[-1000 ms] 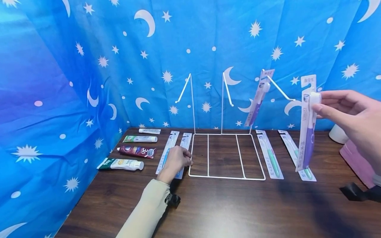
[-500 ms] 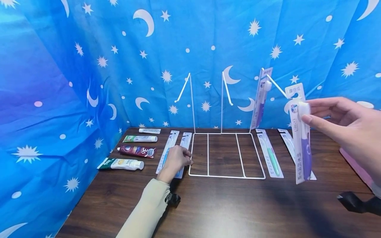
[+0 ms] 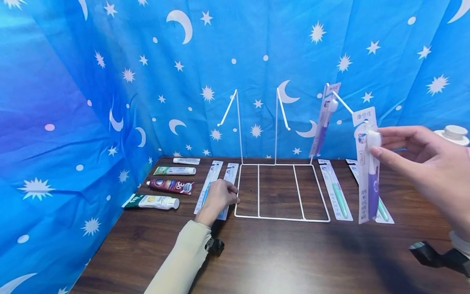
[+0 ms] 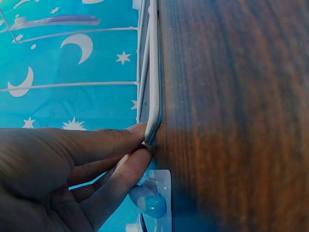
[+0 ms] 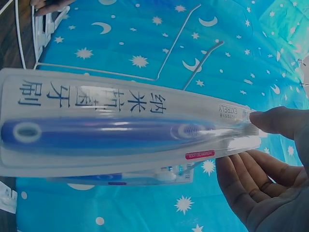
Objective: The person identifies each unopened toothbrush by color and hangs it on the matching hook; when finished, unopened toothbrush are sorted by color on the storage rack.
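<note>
Tabletop: four toothpaste tubes (image 3: 161, 187), six packaged toothbrushes (image 3: 368, 171), one rack (image 3: 282, 192)

Bright even light, soft shadows on the dark wooden table (image 3: 279, 253), wide-angle edge bending, blurred blue-tinted wrist views.

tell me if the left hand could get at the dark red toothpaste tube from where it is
Probably yes. The left hand pinches the white wire rack at its near-left corner, and the dark red toothpaste tube lies just to its left. Only two flat packaged toothbrushes lie between, low enough to reach over, once it lets go.
</note>
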Available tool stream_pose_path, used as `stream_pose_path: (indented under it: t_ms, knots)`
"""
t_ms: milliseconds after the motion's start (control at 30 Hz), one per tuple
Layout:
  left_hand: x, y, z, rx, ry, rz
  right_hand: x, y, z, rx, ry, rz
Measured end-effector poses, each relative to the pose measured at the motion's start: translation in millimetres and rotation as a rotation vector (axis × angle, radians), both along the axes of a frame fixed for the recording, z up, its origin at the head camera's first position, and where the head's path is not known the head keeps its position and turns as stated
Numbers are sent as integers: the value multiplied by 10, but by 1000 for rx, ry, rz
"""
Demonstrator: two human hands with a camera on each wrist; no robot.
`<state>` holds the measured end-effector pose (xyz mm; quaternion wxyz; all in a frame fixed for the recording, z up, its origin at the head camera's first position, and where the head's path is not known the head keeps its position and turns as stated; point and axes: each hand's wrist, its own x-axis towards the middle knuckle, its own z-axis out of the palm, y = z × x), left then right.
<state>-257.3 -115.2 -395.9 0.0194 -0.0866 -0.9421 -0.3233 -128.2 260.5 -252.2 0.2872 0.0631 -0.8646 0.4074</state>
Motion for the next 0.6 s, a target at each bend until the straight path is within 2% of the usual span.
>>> stream_pose_path:
  t_ms: [133, 367, 600]
  knots:
    - [8, 10, 9, -1, -18, 14, -45, -19, -11, -28, -5, 38]
    - [13, 21, 19, 1, -35, 25, -206, -100, -22, -102, 50, 108]
    - [10, 22, 10, -8, -22, 26, -425, -112, -55, -72, 36, 52]
